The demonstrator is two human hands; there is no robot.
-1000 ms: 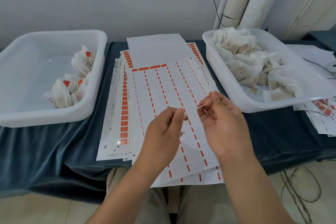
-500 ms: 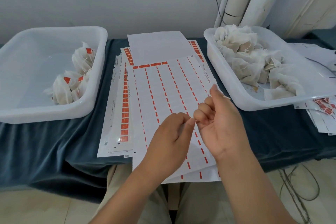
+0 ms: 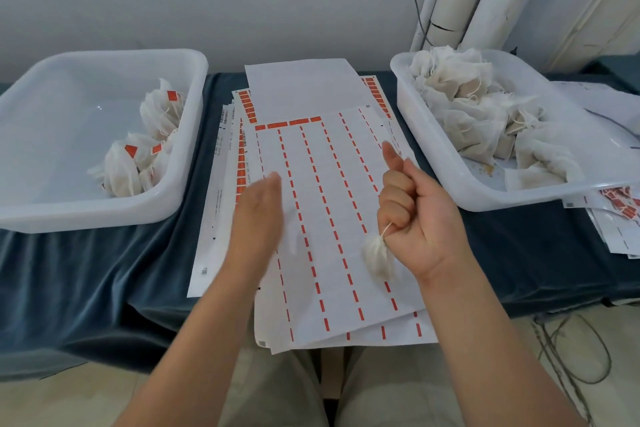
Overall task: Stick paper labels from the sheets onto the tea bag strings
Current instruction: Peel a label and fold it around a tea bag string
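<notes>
My right hand (image 3: 419, 215) is curled into a fist above the label sheets, gripping a tea bag's string. The small white tea bag (image 3: 375, 255) dangles below the fist. My left hand (image 3: 258, 218) hovers flat and motion-blurred over the left side of the top label sheet (image 3: 322, 191), fingers straight, holding nothing. That sheet is mostly peeled, with thin orange strips left and a few orange labels (image 3: 289, 123) along its top edge. More sheets with orange labels (image 3: 246, 104) lie beneath it.
A white tub (image 3: 104, 208) on the left holds a few labelled tea bags (image 3: 138, 156). Another white tub (image 3: 450, 163) on the right holds several unlabelled tea bags (image 3: 485, 114). Loose sheets (image 3: 620, 215) lie at the far right. A blue cloth (image 3: 86, 270) covers the table.
My hands, which were close together pinching the string, have separated. The left hand swung left and opened; the right fist rose slightly and the tea bag now hangs below it.
</notes>
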